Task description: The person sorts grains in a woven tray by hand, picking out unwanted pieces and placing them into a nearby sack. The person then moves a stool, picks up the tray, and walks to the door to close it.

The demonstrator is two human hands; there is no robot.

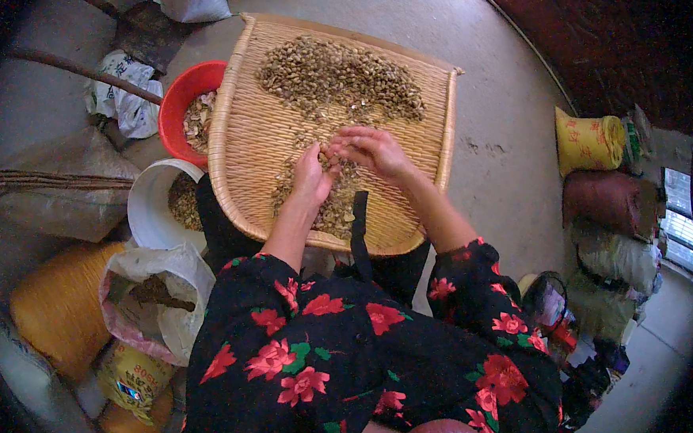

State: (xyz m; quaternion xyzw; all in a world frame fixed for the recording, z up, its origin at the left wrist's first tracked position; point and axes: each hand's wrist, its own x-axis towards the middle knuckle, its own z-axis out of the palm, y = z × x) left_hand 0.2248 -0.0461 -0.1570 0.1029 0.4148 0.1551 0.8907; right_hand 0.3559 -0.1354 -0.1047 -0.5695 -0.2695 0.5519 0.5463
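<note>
My left hand [313,174] is cupped around a few small brown pods [326,158] that look like peanuts in their shells. My right hand [375,152] reaches in from the right, fingers bent and fingertips close against the same pods; its grip is partly hidden. Both hands are above a woven wicker winnowing tray [246,127], which rests over my lap. A broad pile of brown pods [338,77] covers the tray's far part. Under and in front of my hands lies a looser heap of pods and fragments [331,214].
Left of the tray stand a red basin [174,117] with shell pieces, a white bucket [146,199] with pods and an open sack [121,272]. A black strap [359,227] hangs over the near rim. Filled sacks [610,200] line the right side.
</note>
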